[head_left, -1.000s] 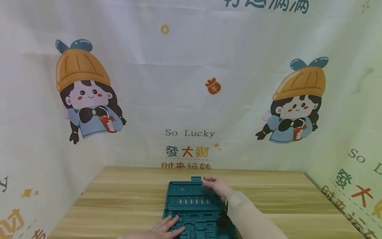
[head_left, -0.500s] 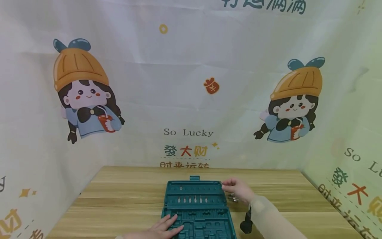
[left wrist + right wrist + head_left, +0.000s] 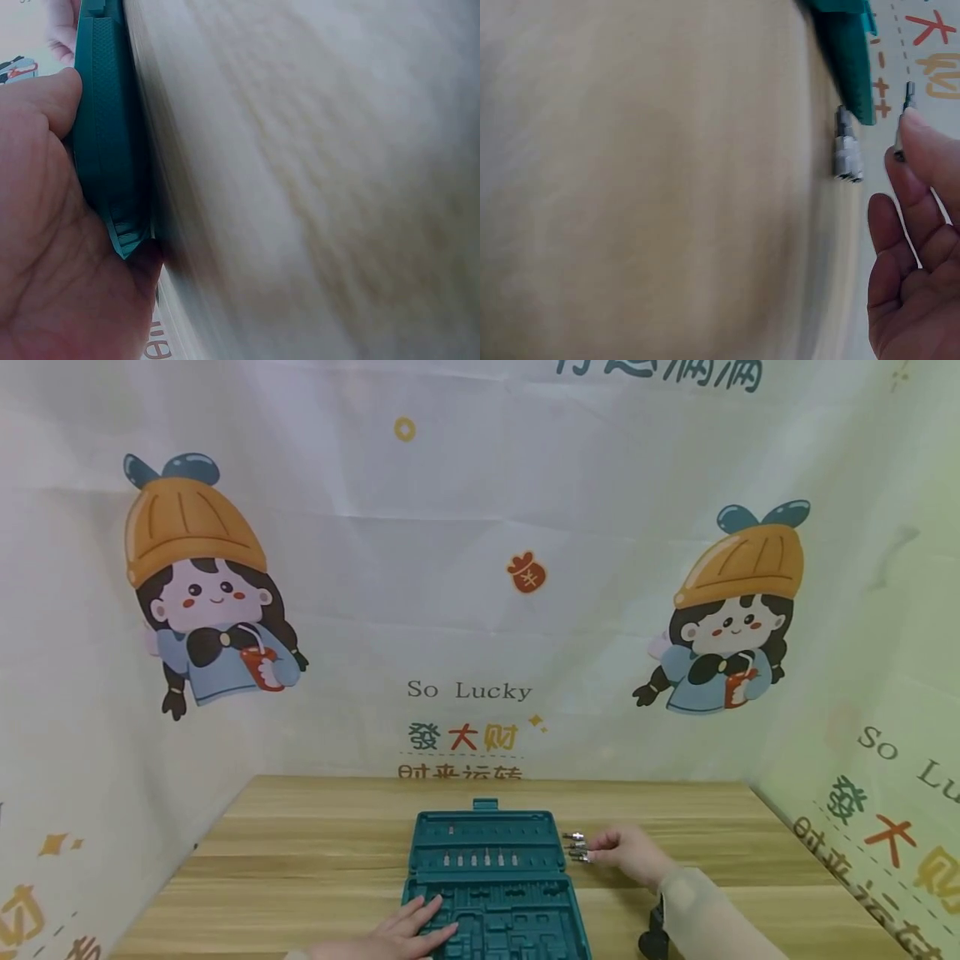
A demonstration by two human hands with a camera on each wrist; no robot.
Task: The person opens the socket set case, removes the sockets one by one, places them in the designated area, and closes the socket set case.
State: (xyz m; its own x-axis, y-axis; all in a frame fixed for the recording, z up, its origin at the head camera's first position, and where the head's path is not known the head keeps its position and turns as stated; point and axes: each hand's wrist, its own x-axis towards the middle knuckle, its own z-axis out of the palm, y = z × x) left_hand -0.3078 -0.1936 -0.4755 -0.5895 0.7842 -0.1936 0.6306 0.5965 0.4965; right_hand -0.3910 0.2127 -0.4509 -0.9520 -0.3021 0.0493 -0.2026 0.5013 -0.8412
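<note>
Right grip (image 3: 628,853) pinching one of three bits (image 3: 576,847), left grip (image 3: 408,932) on case (image 3: 487,860)

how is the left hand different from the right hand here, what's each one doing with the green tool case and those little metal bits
The left hand lies flat, fingers straight, on the near part of the green tool case; the right hand is off the case, on the wooden table to its right. The left touches only the case, while the right's fingers pinch one of the small metal bits lying beside the case. Both are bare.
</note>
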